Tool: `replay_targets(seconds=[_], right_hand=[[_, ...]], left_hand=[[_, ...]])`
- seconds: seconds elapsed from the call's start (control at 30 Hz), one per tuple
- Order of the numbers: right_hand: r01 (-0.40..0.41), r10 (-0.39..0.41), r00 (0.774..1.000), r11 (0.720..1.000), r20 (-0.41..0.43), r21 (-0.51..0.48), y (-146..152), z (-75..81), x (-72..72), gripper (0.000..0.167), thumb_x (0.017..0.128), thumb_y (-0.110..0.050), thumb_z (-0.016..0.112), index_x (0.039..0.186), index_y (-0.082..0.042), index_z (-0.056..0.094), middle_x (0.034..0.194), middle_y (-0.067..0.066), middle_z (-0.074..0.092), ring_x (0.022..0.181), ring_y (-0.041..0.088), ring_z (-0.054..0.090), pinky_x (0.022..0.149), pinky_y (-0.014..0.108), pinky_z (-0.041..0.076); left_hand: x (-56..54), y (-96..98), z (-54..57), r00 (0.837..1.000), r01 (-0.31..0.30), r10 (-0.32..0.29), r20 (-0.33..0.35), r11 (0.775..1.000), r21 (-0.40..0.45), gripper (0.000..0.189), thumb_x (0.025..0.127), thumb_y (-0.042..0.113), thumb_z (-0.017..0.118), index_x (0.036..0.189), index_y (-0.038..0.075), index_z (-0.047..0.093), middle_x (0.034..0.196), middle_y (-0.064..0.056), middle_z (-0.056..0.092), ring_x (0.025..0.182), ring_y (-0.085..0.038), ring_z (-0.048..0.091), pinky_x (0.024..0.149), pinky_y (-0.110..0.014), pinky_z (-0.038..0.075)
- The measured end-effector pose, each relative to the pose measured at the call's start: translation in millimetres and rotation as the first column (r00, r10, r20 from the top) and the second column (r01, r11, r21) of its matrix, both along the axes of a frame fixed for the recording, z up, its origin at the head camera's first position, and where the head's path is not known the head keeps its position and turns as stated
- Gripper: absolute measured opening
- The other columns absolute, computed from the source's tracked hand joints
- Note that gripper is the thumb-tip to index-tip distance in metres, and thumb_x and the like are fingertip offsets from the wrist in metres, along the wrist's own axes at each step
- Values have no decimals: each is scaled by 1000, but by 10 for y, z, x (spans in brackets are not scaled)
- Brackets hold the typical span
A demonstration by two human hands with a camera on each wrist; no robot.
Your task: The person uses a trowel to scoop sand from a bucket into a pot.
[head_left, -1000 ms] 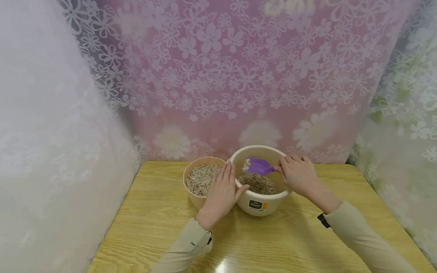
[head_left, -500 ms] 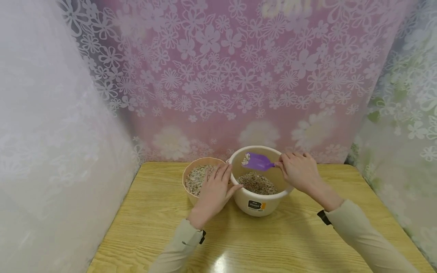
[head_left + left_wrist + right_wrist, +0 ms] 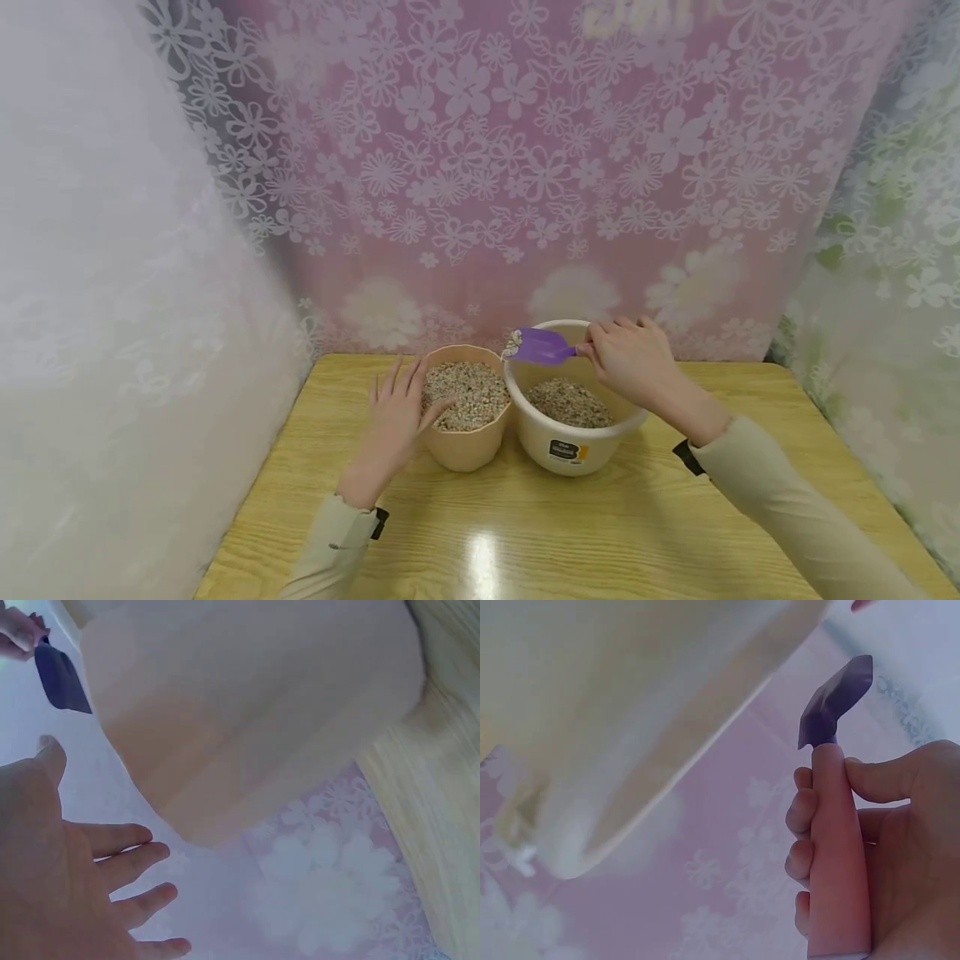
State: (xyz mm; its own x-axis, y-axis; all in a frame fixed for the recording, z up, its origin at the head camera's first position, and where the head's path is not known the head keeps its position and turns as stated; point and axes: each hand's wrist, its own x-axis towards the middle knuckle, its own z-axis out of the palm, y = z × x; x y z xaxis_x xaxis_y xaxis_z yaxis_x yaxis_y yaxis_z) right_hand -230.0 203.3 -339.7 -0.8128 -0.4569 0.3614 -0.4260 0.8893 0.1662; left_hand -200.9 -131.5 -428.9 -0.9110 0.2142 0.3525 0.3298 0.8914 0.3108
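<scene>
Yellowish wood-grain tops the table [image 3: 420, 550] under the left hand [image 3: 393, 417] and right hand [image 3: 633, 357], a pink floral curtain [image 3: 480, 150] beyond them. The left is spread beside the peach pot [image 3: 465, 450]; the right grips the purple scoop [image 3: 543, 347], its grain-tipped blade pointing leftward above the white tub [image 3: 536, 437].

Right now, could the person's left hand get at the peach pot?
Probably yes: the left hand is open, empty and beside the peach pot, with nothing visible blocking the way.
</scene>
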Motion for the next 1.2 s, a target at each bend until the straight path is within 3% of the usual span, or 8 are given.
replay_targets(seconds=[0.13,0.27,0.47,0.67,0.83,0.93,1.07,1.2], right_hand=[[-27,25,999,997,21,66,-190,92,-20,26,102,-32,60,90,-10,64,77,2,60,74,23,57,70,40,41],[-67,63,997,989,32,133,-386,130,-32,29,102,-33,61,84,-10,59,76,2,58,74,22,54,70,38,41],[-154,169,985,961,-46,228,-646,85,-29,30,100,-33,65,84,-8,60,81,4,62,79,24,61,72,40,46],[-183,260,947,918,-186,353,-821,23,2,29,97,-34,69,105,-7,72,99,7,73,97,24,66,87,42,51],[-140,304,905,873,-298,466,-853,15,23,11,99,-19,66,98,-10,71,94,4,70,90,21,61,85,35,47],[-123,323,884,857,-337,501,-835,27,25,10,99,-19,65,96,-10,68,94,4,68,88,21,58,82,32,45],[-112,325,872,861,-367,496,-772,56,15,11,99,-18,66,103,-9,69,100,5,68,90,21,58,80,31,44],[-107,267,892,909,-365,403,-638,73,-9,20,99,-26,66,101,-7,66,95,5,65,88,22,56,77,33,42]], left_hand=[[38,-151,-70,997,0,1,82,1000,-8,82,100,52,57,158,1,30,164,-18,29,154,-39,14,121,-68,6],[68,-201,-146,993,18,-15,119,1000,-19,84,101,53,54,160,1,24,166,-17,22,155,-38,10,121,-67,3],[70,-215,-217,995,17,-16,100,1000,-7,85,101,55,53,159,0,26,167,-17,21,155,-37,13,121,-67,4],[71,-219,-224,996,18,-17,85,1000,-12,85,101,56,53,158,-2,27,166,-17,20,155,-36,14,121,-67,4],[79,-203,-201,995,27,-26,95,1000,-1,85,101,55,54,158,-2,27,167,-17,19,155,-36,14,121,-67,3],[84,-198,-191,995,25,-25,93,1000,-1,84,101,54,54,158,-2,28,166,-18,20,154,-37,16,121,-67,4],[82,-200,-192,996,17,-17,87,1000,2,84,101,53,55,158,-2,28,166,-18,22,154,-37,17,121,-67,5],[87,-202,-201,997,11,-10,83,1000,-8,84,101,55,53,158,-1,28,166,-18,23,154,-37,18,121,-67,6]])
